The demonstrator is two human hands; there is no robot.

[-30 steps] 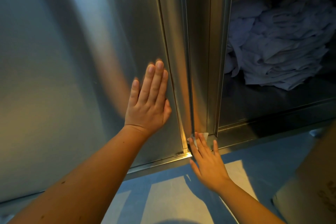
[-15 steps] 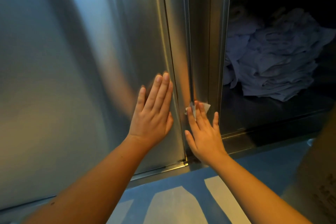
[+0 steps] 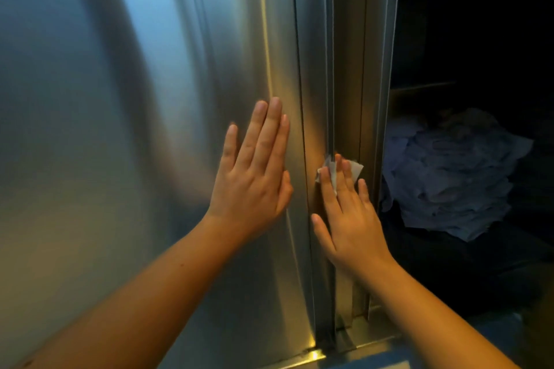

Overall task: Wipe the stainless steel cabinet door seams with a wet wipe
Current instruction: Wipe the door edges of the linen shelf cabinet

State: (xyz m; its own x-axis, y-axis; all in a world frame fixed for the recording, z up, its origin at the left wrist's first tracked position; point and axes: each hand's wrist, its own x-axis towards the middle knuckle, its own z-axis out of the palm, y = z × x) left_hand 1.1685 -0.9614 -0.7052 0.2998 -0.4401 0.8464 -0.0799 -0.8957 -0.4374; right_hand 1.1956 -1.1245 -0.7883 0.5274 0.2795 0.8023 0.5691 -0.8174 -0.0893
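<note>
The wet wipe [image 3: 357, 169] sits just right of centre frame, pinned under the straight fingers of my right grip [image 3: 350, 219] against the vertical seam [image 3: 331, 69] — pressed, not pinched. It looks thin, limp and damp; I judge it will bunch or slide on the slick steel unless the fingertips bear on its middle. My left grip [image 3: 254, 177] lies flat and spread on the cabinet door [image 3: 150, 129], holding nothing — a brace, I'd say

It's dim here. Cool blue light sheens the upper cabinet door [image 3: 150, 99], and warm amber glare streaks its right edge. Right of the door, the open compartment [image 3: 479, 39] is nearly black. The edges bow and detail is soft.
</note>
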